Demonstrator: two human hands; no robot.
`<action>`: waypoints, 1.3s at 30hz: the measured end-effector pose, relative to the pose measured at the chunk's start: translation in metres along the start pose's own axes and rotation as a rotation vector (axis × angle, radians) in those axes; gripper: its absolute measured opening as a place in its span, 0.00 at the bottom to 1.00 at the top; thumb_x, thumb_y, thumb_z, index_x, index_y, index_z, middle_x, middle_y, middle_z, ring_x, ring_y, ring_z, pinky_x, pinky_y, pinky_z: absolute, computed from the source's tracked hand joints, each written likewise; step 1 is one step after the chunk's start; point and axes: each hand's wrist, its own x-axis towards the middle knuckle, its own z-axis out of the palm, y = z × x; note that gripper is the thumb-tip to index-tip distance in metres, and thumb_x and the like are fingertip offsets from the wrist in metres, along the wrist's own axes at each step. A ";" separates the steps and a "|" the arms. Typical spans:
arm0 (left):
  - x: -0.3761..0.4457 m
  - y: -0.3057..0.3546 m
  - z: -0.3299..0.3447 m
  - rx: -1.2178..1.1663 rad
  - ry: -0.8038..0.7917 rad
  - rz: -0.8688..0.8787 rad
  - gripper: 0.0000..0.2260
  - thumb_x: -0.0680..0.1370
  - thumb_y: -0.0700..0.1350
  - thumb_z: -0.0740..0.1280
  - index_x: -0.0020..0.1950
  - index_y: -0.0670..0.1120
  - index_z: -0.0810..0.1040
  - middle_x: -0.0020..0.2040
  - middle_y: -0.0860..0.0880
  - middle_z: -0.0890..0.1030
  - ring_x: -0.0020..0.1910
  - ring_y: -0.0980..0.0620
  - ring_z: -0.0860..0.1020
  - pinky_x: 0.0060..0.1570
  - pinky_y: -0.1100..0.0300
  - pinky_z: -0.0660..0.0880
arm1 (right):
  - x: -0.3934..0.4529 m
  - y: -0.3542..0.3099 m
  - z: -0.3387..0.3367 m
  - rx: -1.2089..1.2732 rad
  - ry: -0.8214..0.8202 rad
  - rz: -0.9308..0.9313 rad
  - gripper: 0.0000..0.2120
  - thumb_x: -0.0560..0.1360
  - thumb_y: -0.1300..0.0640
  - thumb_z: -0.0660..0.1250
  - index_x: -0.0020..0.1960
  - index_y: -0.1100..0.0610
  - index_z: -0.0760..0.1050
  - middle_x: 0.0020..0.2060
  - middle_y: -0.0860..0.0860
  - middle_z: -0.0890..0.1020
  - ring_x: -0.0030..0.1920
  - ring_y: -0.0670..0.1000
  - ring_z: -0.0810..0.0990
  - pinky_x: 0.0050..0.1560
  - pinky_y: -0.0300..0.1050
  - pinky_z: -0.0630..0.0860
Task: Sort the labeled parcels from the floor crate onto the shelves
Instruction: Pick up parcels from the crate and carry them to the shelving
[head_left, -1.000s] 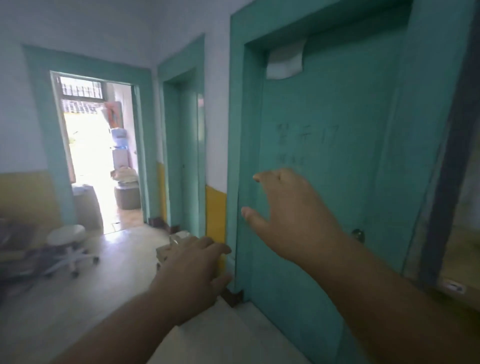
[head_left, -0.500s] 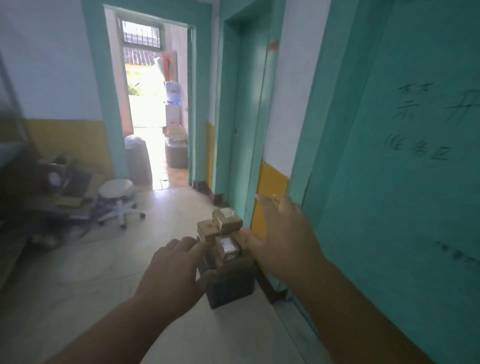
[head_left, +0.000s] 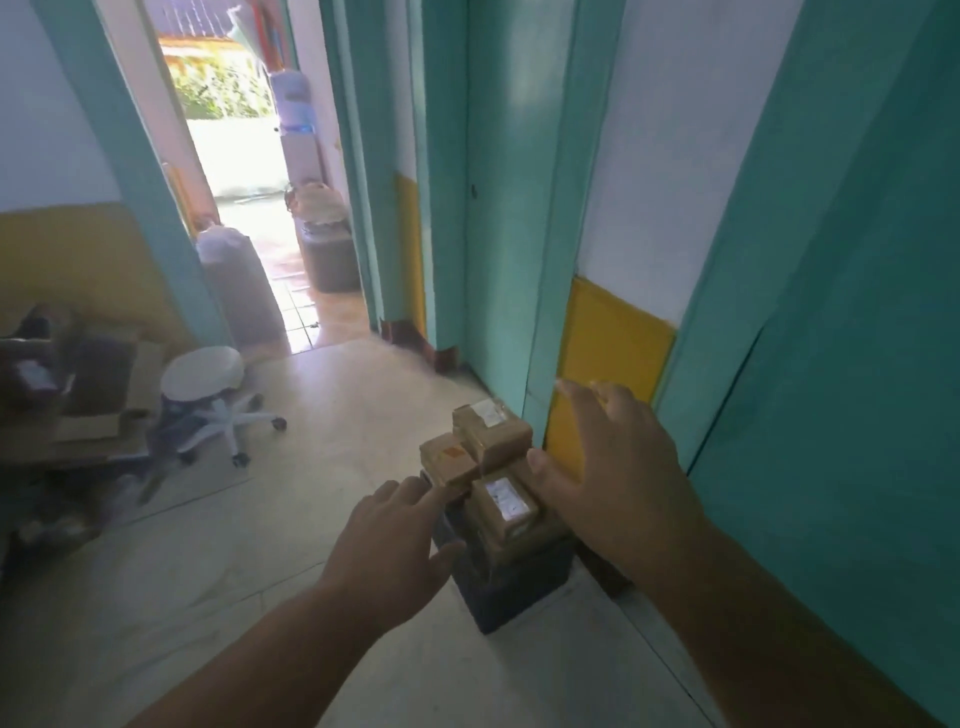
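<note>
The brown cardboard parcels (head_left: 493, 439) look matt, with glossy tape. The dark plastic crate (head_left: 511, 587) sits on smooth, faintly shiny pale floor (head_left: 322, 441).

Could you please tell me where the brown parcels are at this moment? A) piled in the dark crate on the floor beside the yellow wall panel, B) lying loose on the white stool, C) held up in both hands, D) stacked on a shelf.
A: the parcels sit heaped in the dark crate on the floor, while the left hand and right hand hover open, holding nothing.
</note>
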 end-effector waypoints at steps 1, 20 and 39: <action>0.023 -0.007 0.002 -0.002 -0.022 0.029 0.24 0.79 0.61 0.61 0.74 0.60 0.64 0.71 0.56 0.70 0.66 0.53 0.70 0.66 0.57 0.68 | 0.015 0.003 0.006 -0.006 0.006 0.016 0.33 0.78 0.39 0.62 0.78 0.46 0.56 0.75 0.53 0.64 0.74 0.55 0.62 0.71 0.54 0.65; 0.403 -0.181 0.095 -0.058 -0.273 0.223 0.23 0.78 0.59 0.62 0.73 0.62 0.65 0.70 0.59 0.70 0.66 0.56 0.68 0.67 0.57 0.66 | 0.353 0.029 0.194 -0.021 0.057 0.223 0.31 0.76 0.40 0.62 0.75 0.51 0.62 0.71 0.57 0.71 0.69 0.56 0.70 0.66 0.54 0.72; 0.595 -0.346 0.293 0.021 -0.636 0.584 0.21 0.78 0.53 0.64 0.71 0.53 0.69 0.64 0.50 0.76 0.61 0.47 0.74 0.60 0.52 0.73 | 0.427 0.002 0.468 -0.051 -0.031 0.853 0.30 0.79 0.45 0.64 0.77 0.44 0.57 0.73 0.56 0.68 0.70 0.57 0.69 0.59 0.54 0.78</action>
